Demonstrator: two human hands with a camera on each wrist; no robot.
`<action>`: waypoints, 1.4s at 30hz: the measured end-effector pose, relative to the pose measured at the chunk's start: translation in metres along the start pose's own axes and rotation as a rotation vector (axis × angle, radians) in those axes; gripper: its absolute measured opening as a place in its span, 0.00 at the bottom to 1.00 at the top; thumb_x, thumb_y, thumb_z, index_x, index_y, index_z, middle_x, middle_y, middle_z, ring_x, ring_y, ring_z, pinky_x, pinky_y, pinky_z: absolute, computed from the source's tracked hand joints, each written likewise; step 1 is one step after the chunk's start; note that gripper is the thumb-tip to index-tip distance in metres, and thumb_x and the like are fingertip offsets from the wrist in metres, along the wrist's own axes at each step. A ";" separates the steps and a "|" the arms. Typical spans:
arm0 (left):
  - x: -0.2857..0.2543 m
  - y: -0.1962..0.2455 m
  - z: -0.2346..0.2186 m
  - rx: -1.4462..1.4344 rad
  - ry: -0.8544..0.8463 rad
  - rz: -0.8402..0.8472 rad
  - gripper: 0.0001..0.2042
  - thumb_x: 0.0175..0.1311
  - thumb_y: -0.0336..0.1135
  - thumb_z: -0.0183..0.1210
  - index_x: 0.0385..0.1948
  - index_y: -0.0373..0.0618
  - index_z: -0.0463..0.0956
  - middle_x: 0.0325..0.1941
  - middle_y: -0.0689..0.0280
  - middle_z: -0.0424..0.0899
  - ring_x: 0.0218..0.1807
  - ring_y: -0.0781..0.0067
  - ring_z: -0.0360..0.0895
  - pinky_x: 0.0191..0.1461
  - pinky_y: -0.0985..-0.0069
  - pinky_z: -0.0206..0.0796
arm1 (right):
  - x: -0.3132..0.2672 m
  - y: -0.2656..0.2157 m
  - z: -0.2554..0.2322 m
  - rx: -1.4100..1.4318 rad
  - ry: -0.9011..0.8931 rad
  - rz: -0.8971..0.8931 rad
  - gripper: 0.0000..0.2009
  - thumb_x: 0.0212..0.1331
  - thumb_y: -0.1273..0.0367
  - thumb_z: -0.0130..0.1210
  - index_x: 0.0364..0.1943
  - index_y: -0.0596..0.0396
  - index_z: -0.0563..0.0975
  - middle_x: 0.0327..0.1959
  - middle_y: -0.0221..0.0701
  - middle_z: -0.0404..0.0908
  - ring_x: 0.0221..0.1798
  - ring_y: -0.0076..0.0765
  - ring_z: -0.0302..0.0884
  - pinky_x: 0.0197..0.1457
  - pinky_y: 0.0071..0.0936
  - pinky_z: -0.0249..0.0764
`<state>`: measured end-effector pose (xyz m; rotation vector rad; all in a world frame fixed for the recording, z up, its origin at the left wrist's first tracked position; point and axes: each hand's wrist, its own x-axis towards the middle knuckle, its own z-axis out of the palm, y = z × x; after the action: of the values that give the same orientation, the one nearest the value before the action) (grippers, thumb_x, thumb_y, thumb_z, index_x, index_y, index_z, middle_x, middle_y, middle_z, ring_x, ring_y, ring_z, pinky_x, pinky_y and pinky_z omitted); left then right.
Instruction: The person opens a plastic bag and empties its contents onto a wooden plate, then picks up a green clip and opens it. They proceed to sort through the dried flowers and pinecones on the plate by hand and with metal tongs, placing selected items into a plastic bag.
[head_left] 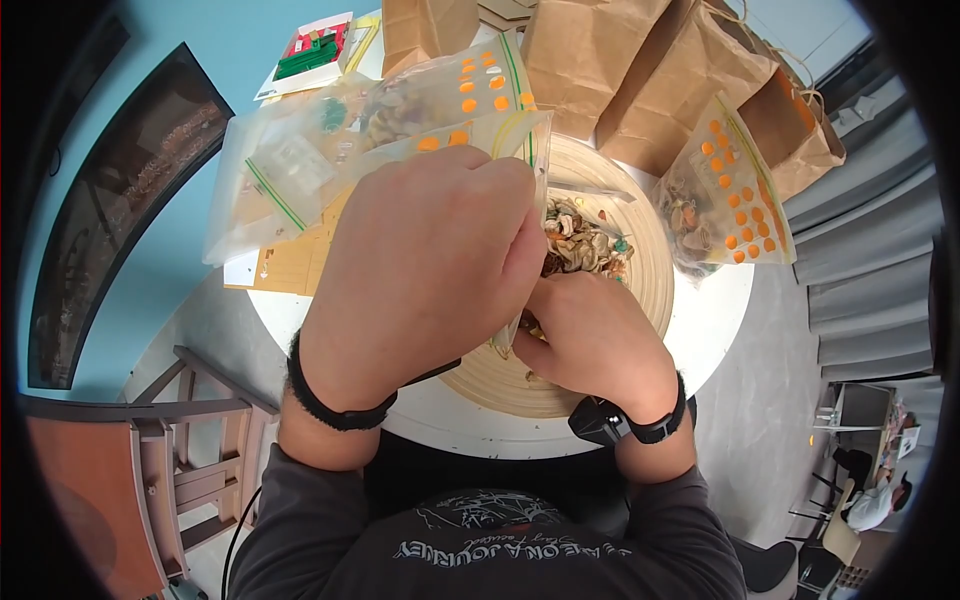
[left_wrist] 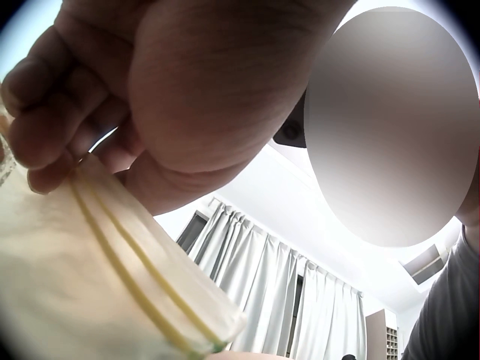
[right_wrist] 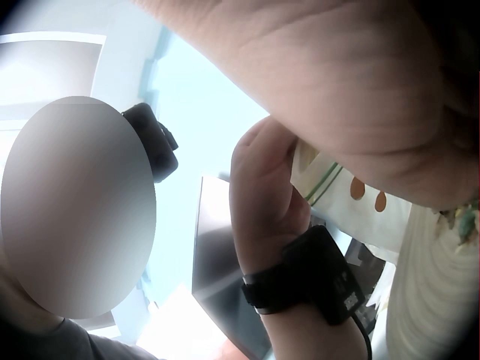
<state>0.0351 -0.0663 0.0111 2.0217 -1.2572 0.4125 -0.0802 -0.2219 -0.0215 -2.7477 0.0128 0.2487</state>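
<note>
My left hand grips the top edge of a clear zip bag with orange dots. In the left wrist view its fingertips pinch the zip bag beside two yellow zip lines. Just right of it, my right hand bends down over a round wooden tray, close to the bag's lower edge. Its fingers point inward and their tips are hidden, so I cannot tell what they hold. Dried plant slices, brown and cream with green bits, lie heaped on the tray beyond the right hand.
A filled dotted zip bag stands right of the tray. Another filled bag and a small clear bag lie at the back left. Brown paper bags line the back. The white table's edge is close to my body.
</note>
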 end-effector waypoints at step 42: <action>0.001 -0.004 -0.005 0.030 0.080 -0.031 0.07 0.61 0.25 0.65 0.24 0.39 0.77 0.20 0.63 0.78 0.19 0.68 0.74 0.26 0.70 0.63 | -0.006 0.006 -0.007 -0.105 0.080 0.143 0.11 0.52 0.74 0.62 0.40 0.56 0.86 0.36 0.43 0.88 0.43 0.57 0.86 0.47 0.50 0.80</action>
<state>0.0398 -0.0628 0.0136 2.0265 -1.1764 0.4956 -0.0855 -0.2301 -0.0159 -2.8635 0.2243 0.1825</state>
